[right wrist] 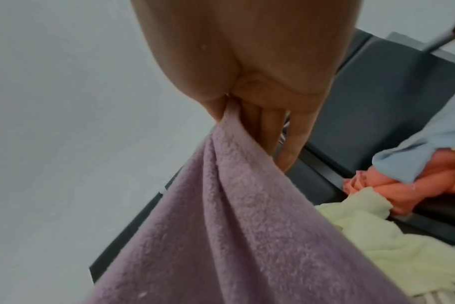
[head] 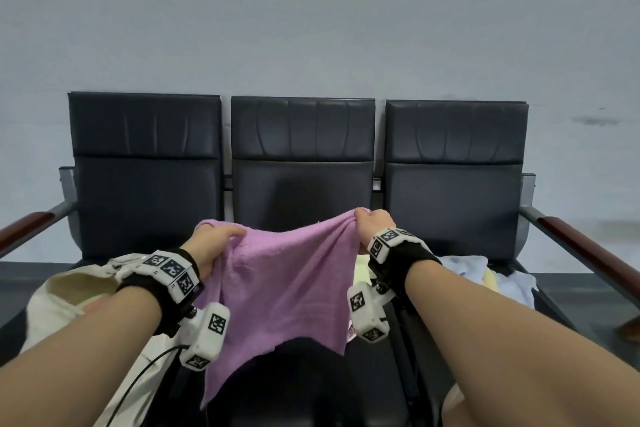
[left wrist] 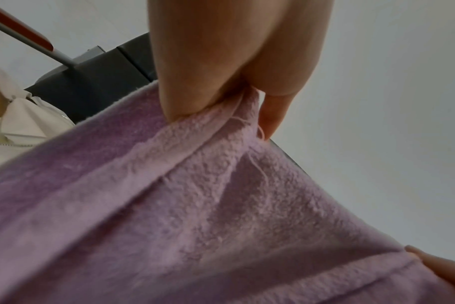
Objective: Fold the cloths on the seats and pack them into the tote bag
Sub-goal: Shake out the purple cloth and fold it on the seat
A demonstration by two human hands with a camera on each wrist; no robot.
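Observation:
A purple terry cloth (head: 284,284) hangs in the air above the middle seat, spread between both hands. My left hand (head: 216,243) pinches its top left corner, and my right hand (head: 372,224) pinches the top right corner a little higher. The cloth (left wrist: 195,205) fills the left wrist view under my left hand (left wrist: 221,107). In the right wrist view my right hand (right wrist: 237,115) grips the bunched corner of the cloth (right wrist: 234,226). A cream tote bag (head: 69,291) lies open on the left seat.
A pile of cloths lies on the right seat: light blue (head: 485,270), pale yellow (right wrist: 364,226) and orange (right wrist: 377,185). Three dark padded seats (head: 301,184) stand against a grey wall, with wooden armrests (head: 581,246) at both ends.

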